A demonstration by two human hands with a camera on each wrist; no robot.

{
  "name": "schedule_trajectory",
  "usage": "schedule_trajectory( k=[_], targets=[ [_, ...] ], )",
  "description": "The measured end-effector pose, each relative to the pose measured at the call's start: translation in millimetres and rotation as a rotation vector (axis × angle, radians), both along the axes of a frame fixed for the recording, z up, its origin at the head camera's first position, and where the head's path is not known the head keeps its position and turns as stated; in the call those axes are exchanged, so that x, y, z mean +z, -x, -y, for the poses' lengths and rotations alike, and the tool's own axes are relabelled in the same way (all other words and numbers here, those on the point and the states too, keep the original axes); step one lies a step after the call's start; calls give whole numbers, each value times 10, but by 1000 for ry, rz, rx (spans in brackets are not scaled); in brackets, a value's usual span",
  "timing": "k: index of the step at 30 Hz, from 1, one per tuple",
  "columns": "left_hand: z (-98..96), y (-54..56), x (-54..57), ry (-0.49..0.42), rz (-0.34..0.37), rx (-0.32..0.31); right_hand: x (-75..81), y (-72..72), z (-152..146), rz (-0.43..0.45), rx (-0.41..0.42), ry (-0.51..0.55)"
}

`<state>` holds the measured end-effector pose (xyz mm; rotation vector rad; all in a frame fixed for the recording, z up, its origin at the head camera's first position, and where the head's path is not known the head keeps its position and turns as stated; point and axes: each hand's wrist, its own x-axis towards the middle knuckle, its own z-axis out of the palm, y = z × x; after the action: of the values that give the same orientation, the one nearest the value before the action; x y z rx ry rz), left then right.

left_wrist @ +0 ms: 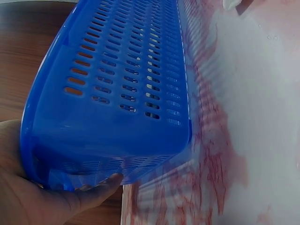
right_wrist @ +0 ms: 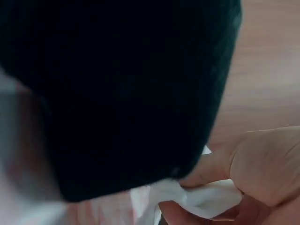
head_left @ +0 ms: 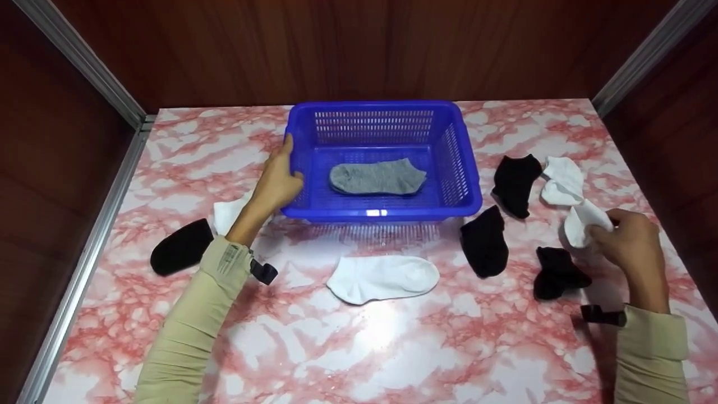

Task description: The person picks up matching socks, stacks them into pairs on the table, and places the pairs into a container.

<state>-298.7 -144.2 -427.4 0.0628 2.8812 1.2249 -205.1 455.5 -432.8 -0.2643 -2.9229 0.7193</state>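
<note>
My left hand (head_left: 277, 178) grips the left rim of a blue plastic basket (head_left: 381, 214); in the left wrist view the thumb (left_wrist: 101, 191) lies along the basket's end wall. Inside the basket one grey sock (head_left: 378, 177) lies flat. At the right my right hand (head_left: 631, 238) pinches a white sock (head_left: 583, 223) between thumb and fingers, and the right wrist view shows that white cloth (right_wrist: 211, 200) in the grip. Another white sock (head_left: 562, 180) lies just beyond it, and a bunched black sock (head_left: 558, 273) lies nearer me.
A white sock (head_left: 387, 279) lies flat in front of the basket. Two black socks (head_left: 517, 182) lie between basket and right hand. Left of the basket are a black sock (head_left: 182, 247) and a partly hidden white one (head_left: 226, 214). Brown panels (head_left: 359, 50) stand around the marbled table (head_left: 314, 359).
</note>
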Motion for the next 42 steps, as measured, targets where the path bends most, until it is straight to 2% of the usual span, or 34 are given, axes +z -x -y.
schedule_trajectory(
  k=[6,13,23,35,39,42],
  targets=[
    [-10,1,1,4,-6,-5,111,-51,174,-35,24,-28],
    [4,2,-8,-18,-12,-5,317,-138,453,-47,61,-23],
    [3,-12,-9,-32,-16,-1,543,-270,858,-90,163,-8],
    [-12,-3,-4,-20,-7,6,631,-431,1333,-183,336,13],
    [-11,-2,-3,-19,-13,6,616,-466,1522,-179,427,49],
    [-6,-2,-3,-23,-11,5,600,-484,1653,-139,481,75]
  ],
)
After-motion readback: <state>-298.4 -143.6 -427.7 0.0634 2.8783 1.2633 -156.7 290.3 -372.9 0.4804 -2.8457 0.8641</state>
